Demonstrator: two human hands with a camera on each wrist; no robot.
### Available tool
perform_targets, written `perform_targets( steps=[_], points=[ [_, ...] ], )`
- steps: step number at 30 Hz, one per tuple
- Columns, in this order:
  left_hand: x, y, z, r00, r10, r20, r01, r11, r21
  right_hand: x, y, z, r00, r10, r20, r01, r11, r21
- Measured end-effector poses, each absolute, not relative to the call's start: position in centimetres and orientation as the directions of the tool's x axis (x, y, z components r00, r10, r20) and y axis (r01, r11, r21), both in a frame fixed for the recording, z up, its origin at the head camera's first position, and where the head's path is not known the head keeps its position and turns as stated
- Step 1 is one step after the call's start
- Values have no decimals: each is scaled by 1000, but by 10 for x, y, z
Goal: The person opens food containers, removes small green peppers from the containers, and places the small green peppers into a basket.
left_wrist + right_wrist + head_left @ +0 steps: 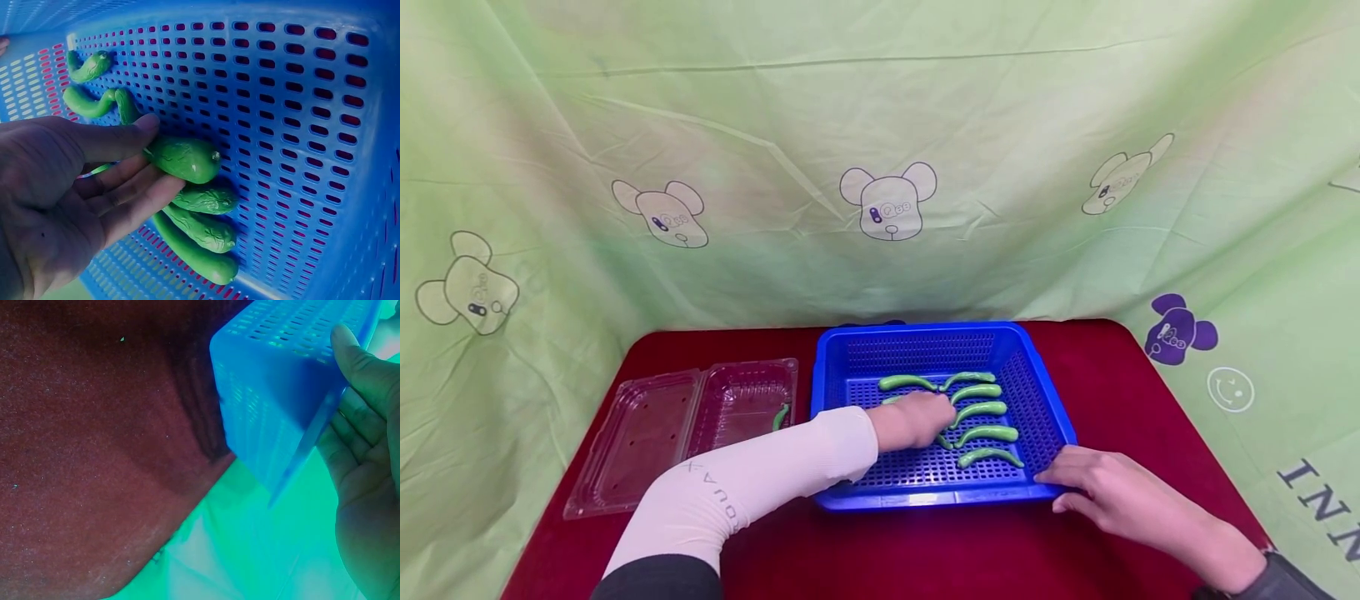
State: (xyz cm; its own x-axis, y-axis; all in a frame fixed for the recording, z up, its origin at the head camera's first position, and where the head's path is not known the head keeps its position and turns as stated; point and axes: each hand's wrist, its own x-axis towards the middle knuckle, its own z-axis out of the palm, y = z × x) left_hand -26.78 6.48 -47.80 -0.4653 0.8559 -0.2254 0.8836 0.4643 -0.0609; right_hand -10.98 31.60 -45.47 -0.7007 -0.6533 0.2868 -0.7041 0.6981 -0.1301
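Inside the perforated blue basket, left hand fingers pinch a glossy curved pepper; right hand steadies its corner.

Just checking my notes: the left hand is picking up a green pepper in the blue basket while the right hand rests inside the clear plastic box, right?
Not quite. The right hand steadies the blue basket at its near right corner, as the head view shows. The left hand does grip a green pepper.

Soft, even light fills the head view, with faint shadows beside the blue basket and the backdrop bowed at the edges. The 2 wrist views are oversaturated, blue-green tinted; near the basket, the left hand blurs.
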Motion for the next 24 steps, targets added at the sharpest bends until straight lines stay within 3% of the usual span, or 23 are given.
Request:
perform_targets(
  steps=[10,16,24],
  points=[
    [-268,65,-476,-472,854,-220,879,475,-41,-110,316,-453,-698,-655,290,-707,695,-132],
    [-271,56,-457,-485,852,-195,869,495,1,-110,315,-453,-696,-656,293,-709,693,-130],
    [-286,-2,-409,-603,798,-10,796,603,51,-110,316,-452,-704,-653,280,-702,699,-136]
  ],
)
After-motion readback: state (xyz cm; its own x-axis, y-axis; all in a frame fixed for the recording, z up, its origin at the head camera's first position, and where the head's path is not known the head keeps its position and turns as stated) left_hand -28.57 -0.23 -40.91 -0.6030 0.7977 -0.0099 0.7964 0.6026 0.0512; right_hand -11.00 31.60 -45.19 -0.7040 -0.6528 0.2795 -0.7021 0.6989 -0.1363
